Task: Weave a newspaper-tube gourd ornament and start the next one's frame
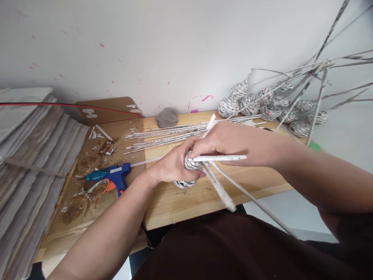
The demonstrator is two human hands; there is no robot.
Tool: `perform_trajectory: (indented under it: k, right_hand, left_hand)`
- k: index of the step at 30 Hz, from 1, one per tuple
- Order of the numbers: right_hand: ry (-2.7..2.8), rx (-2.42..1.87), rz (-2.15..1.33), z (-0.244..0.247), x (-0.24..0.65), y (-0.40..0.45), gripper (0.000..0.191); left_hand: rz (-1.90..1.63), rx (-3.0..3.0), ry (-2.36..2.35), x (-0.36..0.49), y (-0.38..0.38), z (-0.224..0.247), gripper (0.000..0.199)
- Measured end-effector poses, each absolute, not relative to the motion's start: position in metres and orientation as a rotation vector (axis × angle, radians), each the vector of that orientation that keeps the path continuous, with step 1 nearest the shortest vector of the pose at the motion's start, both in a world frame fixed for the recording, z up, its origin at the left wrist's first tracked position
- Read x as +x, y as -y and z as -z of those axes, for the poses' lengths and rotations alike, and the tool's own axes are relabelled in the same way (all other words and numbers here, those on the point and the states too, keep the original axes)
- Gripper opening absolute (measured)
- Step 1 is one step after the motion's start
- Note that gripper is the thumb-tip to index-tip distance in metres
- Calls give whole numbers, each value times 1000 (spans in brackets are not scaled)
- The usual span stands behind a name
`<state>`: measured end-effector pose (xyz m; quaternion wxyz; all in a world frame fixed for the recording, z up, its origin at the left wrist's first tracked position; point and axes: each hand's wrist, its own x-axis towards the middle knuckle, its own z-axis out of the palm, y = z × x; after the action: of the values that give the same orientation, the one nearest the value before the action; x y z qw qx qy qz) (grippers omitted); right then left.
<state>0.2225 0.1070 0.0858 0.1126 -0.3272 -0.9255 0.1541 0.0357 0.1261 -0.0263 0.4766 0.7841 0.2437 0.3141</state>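
A small gourd-shaped piece woven from rolled newspaper [192, 161] is in front of me, close above the wooden table. My left hand [175, 159] is closed around its narrower upper part. The rounded lower end shows below the palm. At the top, my right hand [217, 138] has its fingers pinched on a paper strand where the weave ends; the fingertips are partly hidden. Several loose paper tubes [220, 158] stick out from the piece, one pointing right, one up and others down toward my lap.
Long thin paper tubes [175, 134] lie across the table behind my hands. A blue glue gun [115, 175] rests on stained cardboard at left, beside a tall newspaper stack [37, 167]. Several finished woven gourds [229, 107] with long protruding strands stand at back right. A grey lump [166, 117] sits by the wall.
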Motion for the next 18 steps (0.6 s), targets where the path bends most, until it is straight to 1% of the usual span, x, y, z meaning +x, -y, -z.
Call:
perform_trajectory:
  k: [3, 6, 9, 11, 18]
  right_hand:
    - [2945, -828, -594, -88, 216, -112, 22]
    - [2965, -949, -506, -89, 206, -114, 17]
    - [3029, -1057, -409, -89, 197, -111, 8]
    - [3031, -1096, -377, -87, 195, -108, 5]
    - [2805, -1105, -343, -71, 204, -110, 14]
  left_hand:
    - [-726, 1906, -582, 36, -126, 26, 38]
    - [-719, 1905, -554, 37, -123, 25, 26]
    - [-707, 1902, -596, 38, -121, 25, 23]
    - [-701, 1900, -642, 38, -120, 26, 22]
    - [-724, 1817, -601, 39, -121, 33, 21]
